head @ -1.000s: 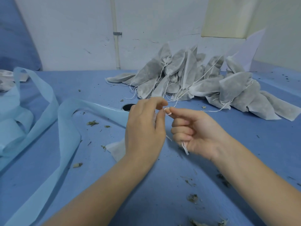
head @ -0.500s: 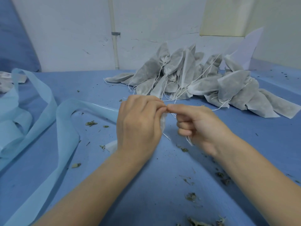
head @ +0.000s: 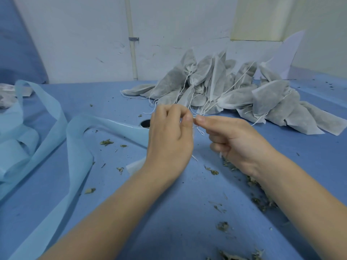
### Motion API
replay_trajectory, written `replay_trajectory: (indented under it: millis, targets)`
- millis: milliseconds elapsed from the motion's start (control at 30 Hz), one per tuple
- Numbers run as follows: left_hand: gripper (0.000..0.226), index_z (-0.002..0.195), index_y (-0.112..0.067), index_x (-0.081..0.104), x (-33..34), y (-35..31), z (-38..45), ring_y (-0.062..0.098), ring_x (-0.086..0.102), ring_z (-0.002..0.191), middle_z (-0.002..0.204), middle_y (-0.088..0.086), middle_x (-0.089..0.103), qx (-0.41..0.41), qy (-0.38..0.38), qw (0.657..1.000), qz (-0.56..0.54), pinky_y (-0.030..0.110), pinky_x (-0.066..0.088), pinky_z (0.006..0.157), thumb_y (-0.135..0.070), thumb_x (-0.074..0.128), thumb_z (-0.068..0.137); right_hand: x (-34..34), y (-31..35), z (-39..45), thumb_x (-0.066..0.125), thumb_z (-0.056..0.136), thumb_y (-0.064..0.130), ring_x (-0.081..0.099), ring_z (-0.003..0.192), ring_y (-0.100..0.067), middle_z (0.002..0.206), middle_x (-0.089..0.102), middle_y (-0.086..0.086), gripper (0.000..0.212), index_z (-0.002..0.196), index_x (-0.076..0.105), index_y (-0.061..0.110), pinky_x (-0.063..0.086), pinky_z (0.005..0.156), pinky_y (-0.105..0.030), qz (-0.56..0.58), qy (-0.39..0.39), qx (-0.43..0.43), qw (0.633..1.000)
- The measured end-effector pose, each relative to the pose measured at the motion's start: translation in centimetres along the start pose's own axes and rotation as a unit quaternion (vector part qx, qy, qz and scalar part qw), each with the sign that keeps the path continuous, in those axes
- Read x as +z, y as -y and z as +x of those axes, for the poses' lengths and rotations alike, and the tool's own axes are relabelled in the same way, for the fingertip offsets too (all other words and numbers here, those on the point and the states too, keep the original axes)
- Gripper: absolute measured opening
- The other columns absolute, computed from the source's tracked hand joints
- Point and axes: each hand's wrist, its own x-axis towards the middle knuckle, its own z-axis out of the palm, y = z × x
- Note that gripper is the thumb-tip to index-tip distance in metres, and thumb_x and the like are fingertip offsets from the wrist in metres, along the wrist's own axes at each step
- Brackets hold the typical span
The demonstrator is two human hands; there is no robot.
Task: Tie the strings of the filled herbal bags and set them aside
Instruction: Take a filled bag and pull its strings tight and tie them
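Note:
My left hand (head: pixel 170 139) and my right hand (head: pixel 232 143) meet fingertip to fingertip above the blue table. Both pinch a thin white string (head: pixel 200 130) whose short ends dangle between them. The herbal bag (head: pixel 135 166) that the string belongs to is almost wholly hidden behind my left hand and wrist; only a white corner shows at the left of the wrist. A pile of several grey filled bags (head: pixel 234 91) with tied white strings lies at the back of the table, beyond my hands.
Long strips of light blue fabric (head: pixel 75 139) loop over the table's left half. A round hole (head: pixel 145 123) in the table sits just left of my left hand. Dried herb crumbs (head: pixel 262 201) are scattered under my right forearm and near the front edge. A wall stands behind the pile.
My hands have closed together and risen a little toward the pile. The loop seen on my right fingertip a second ago is gone, and both hands now pinch the string at one spot.

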Motion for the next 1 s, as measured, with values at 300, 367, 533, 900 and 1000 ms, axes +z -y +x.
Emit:
replay_trajectory:
  millis: [300,367,533,900,1000]
  targets:
    - [0.014,0.085,-0.009,0.056,-0.9,0.4,0.3,0.022,0.043,0.072,0.075,-0.005,0.049,0.134,-0.025,0.978,0.157,0.034,0.023,0.077,-0.009,0.044,0.092,0.0,0.3,-0.4,0.071,0.061,0.041,0.032,0.049,-0.005,0.053,0.040,0.013,0.030,0.080,0.077,0.020,0.030,0.051,-0.016,-0.056,-0.034,-0.044,0.997]
    - [0.016,0.087,-0.012,0.055,-0.9,0.2,0.4,0.022,0.044,0.076,0.077,-0.006,0.050,0.110,-0.011,0.984,0.137,0.034,0.024,0.078,-0.016,0.041,0.093,0.2,-0.2,-0.3,0.070,0.067,0.037,0.050,0.068,-0.006,0.072,0.060,0.009,0.026,0.085,0.075,0.019,0.041,0.069,-0.019,-0.020,-0.033,-0.052,0.998]
    - [0.031,0.097,-0.019,0.059,-0.6,-0.1,0.2,0.020,0.039,0.101,0.102,-0.002,0.045,0.037,-0.010,0.992,0.120,0.028,0.023,0.086,-0.036,0.033,0.093,1.9,-0.8,-0.1,0.049,0.096,0.011,0.064,0.080,-0.014,0.085,0.066,-0.007,0.013,0.094,0.060,0.004,0.052,0.082,-0.024,0.130,0.003,-0.060,0.990]
    - [0.029,0.071,-0.025,0.050,-0.6,-1.7,0.9,0.005,0.049,0.068,0.069,-0.010,0.044,-0.164,0.034,0.977,-0.132,0.012,0.040,0.072,-0.020,0.043,0.099,1.7,-0.8,-0.3,0.065,0.087,0.012,0.031,0.039,-0.006,0.045,0.033,0.008,0.016,0.071,0.063,0.014,0.036,0.040,-0.016,0.066,-0.069,-0.090,0.991]
    - [0.028,0.073,-0.023,0.052,-0.8,-1.6,1.1,-0.009,0.041,0.044,0.065,-0.010,0.046,-0.187,-0.008,0.963,-0.194,0.003,0.033,0.046,-0.018,0.042,0.099,1.3,-0.6,-0.2,0.071,0.082,0.017,0.026,0.038,-0.007,0.044,0.031,0.011,0.006,0.076,0.073,0.016,0.031,0.039,-0.016,0.027,-0.071,-0.109,0.991]
